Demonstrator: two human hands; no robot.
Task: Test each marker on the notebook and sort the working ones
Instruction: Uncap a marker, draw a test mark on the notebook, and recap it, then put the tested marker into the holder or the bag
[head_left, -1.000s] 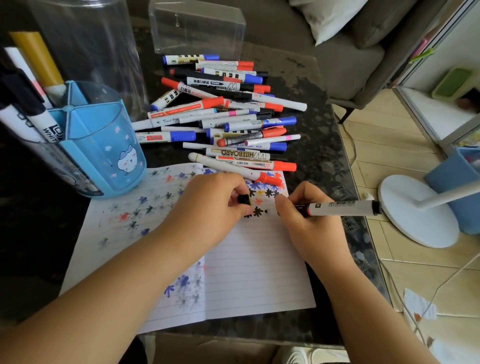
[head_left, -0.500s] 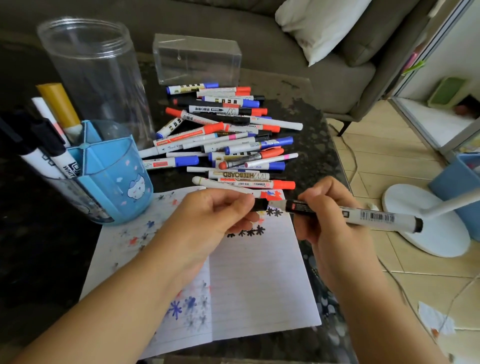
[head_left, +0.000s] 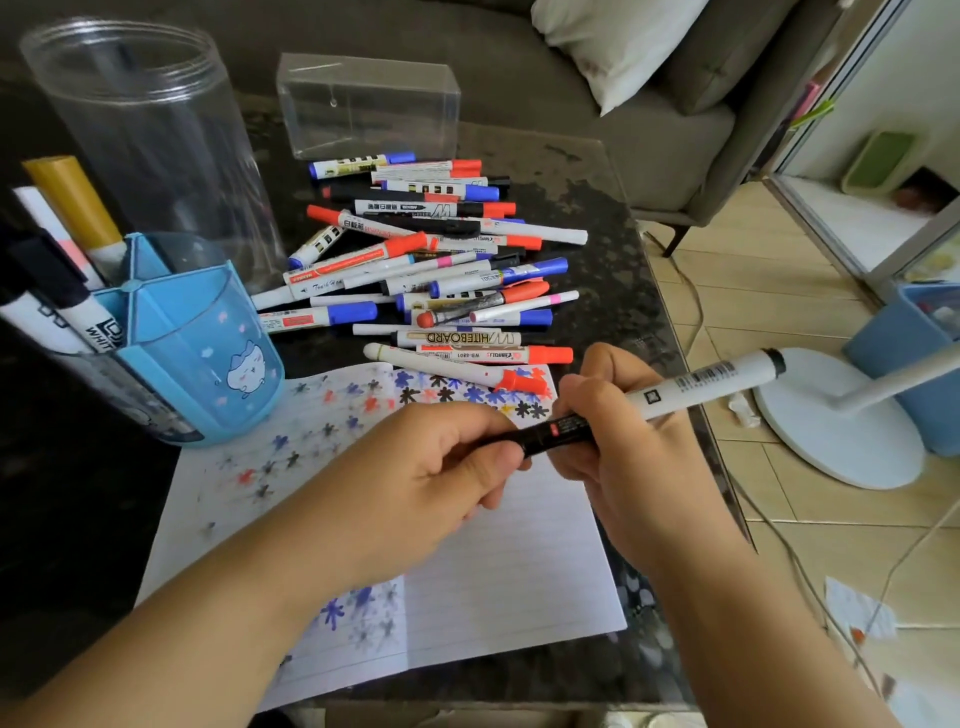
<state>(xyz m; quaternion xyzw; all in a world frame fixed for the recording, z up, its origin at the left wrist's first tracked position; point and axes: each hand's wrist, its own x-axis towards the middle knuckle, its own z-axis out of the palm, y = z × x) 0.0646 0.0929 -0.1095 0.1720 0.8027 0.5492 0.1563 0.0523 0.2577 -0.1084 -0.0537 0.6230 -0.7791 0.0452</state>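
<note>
Over the notebook: you hold the marker (head_left: 670, 397) level above the page, cap end toward your left hand.
Marker: light, stiff plastic tube, white barrel, black cap (head_left: 550, 434); smooth, so it may slip if held loosely.
Right hand (head_left: 623, 431): your fingers curl round the barrel just behind the cap; a good hold, near the joint.
Left hand (head_left: 441, 467): thumb and fingers pinch the cap's end; whether it is fully seated you cannot tell.
Hold advice: grip barrel and cap close to the seam and press straight along the axis.
Notebook (head_left: 493, 571): thin ruled paper, soft, lying flat, dotted with ink stars.
Pile (head_left: 431, 260): untested markers, round and likely to roll, just beyond the page.
Cup (head_left: 208, 364): blue hard plastic, divided, holding a few markers, touching the page's left corner.
Jar (head_left: 156, 145): clear, tall, rigid.
</note>
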